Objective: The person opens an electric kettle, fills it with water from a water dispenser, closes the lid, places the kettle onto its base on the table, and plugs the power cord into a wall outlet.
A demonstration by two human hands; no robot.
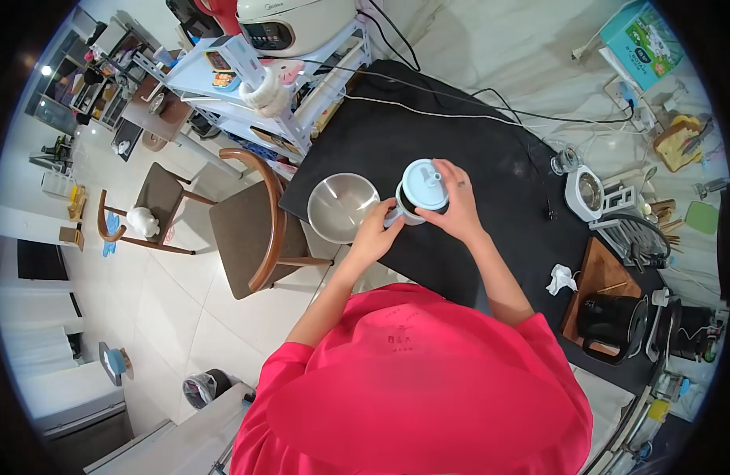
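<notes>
A light blue round lid with a small spout on top is between the fingers of my right hand, tilted over a cup. The cup is pale with a light blue handle, and my left hand grips it by that handle. Part of the cup's opening shows dark beneath the lid. Just left of the cup, a shiny steel bowl with nothing visible inside rests on the black table, near its left edge.
Cables cross the table's far side. To the right are a white scale, a glass jar, a crumpled tissue, a wooden board and a black kettle. A chair and a white cart adjoin the left side.
</notes>
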